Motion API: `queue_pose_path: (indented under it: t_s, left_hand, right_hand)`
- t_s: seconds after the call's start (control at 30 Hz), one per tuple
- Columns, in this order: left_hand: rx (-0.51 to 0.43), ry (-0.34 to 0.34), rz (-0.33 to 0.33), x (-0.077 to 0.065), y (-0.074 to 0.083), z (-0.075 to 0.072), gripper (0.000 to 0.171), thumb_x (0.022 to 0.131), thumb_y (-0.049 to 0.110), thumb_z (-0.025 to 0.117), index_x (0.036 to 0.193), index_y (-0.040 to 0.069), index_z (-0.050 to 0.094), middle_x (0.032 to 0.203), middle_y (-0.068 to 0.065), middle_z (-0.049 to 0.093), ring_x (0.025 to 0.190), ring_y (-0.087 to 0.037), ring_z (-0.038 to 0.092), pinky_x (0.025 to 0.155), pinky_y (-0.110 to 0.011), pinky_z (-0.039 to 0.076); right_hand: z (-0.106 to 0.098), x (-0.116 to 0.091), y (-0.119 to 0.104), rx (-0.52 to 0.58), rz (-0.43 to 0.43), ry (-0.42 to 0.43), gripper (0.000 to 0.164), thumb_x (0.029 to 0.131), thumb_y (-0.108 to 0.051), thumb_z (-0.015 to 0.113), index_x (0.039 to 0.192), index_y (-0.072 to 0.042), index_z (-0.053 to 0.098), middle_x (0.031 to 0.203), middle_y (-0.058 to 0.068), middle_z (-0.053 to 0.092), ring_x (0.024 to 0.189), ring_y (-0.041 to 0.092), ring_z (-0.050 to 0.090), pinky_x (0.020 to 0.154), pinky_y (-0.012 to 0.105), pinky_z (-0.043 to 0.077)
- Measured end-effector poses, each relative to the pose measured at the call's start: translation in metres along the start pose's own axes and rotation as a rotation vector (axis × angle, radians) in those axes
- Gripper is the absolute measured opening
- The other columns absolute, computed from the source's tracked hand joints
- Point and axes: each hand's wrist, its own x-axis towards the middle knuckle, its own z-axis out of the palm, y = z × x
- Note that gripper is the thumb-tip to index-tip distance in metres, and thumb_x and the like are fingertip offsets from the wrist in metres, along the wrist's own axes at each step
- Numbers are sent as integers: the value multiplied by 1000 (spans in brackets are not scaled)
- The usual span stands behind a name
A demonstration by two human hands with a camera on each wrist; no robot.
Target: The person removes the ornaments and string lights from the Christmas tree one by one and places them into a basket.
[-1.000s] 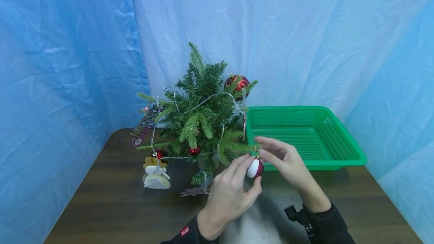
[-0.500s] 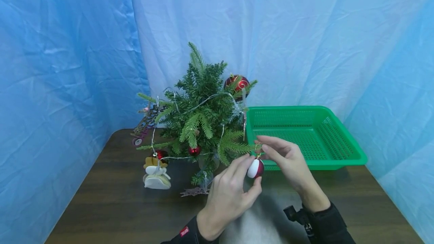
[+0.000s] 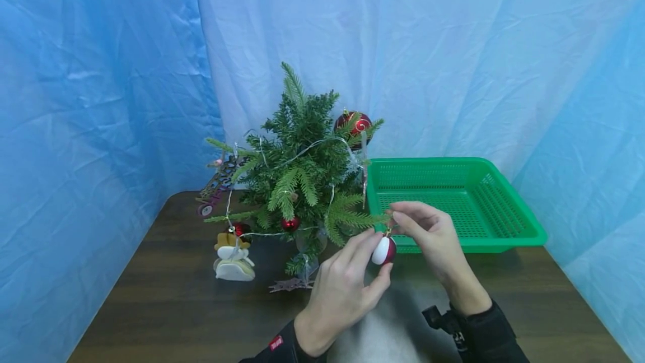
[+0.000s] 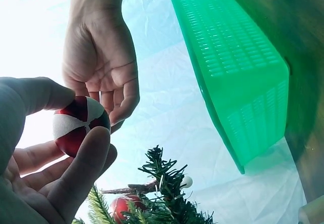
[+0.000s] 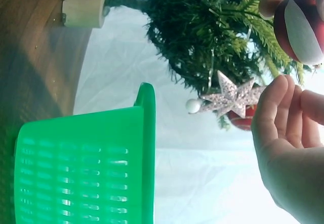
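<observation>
A small red-and-white striped Christmas bauble [image 3: 384,251] hangs just below the tip of a low right branch [image 3: 355,219] of the small Christmas tree [image 3: 302,167]. My left hand [image 3: 342,290] holds the bauble between thumb and fingers; the left wrist view shows the thumb and fingertips around the striped ball [image 4: 81,125]. My right hand [image 3: 433,240] is just above it, thumb and fingertips pinched together at the bauble's gold hanging loop and the branch tip. The right wrist view shows that hand [image 5: 288,128] beside the ball [image 5: 304,29]; its fingertips partly hide the loop.
A green plastic basket [image 3: 504,200] stands right of the tree, behind my right hand. Other ornaments hang on the tree: a large red bauble [image 3: 355,128], a white figure [image 3: 234,265], a glittery star [image 5: 230,96]. A wire light string [image 3: 272,234] winds around the branches.
The bauble has shifted slightly to the right, with the left fingers following it. The right fingertips have also moved a little to the right, drawing closer together at the branch tip.
</observation>
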Motion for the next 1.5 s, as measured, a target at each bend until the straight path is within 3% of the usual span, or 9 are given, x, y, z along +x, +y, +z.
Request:
queue_pose_path:
  t_s: [0.3,0.5,0.63,0.93,1.5]
  left_hand:
    - [31,20,39,1,-2,1,47,84,19,81,126,3,67,120,-13,69,94,-18,74,78,-25,58]
    - [21,-2,30,0,-1,2,47,84,19,81,127,5,67,123,-13,68,94,-19,73,78,-26,59]
    - [38,0,58,0,-1,4,50,83,19,82,129,7,67,123,-11,66,93,-18,73,77,-24,58]
    - [48,-18,58,0,-1,4,50,81,16,84,126,4,64,124,-10,65,99,-17,71,84,-23,56]
    - [80,-40,61,-1,-1,5,50,81,17,84,127,7,66,121,-6,61,91,-14,70,75,-21,57]
  right_hand:
    - [-17,-1,-8,-44,-48,-138,20,102,-1,57,119,4,67,103,14,70,88,24,73,83,39,59]
    - [-34,-3,-14,-85,-74,-287,23,100,6,57,120,2,67,111,15,68,91,31,73,82,43,59]
    - [-40,-4,-16,-133,-85,-341,25,98,8,59,121,2,68,115,14,68,89,30,73,78,41,60]
    - [-38,-4,-16,-219,-86,-396,27,95,5,67,118,-5,73,110,9,72,91,22,70,72,38,61]
    - [-36,-4,-14,-267,-62,-395,26,95,0,69,119,-8,73,109,5,74,88,22,73,71,38,61]
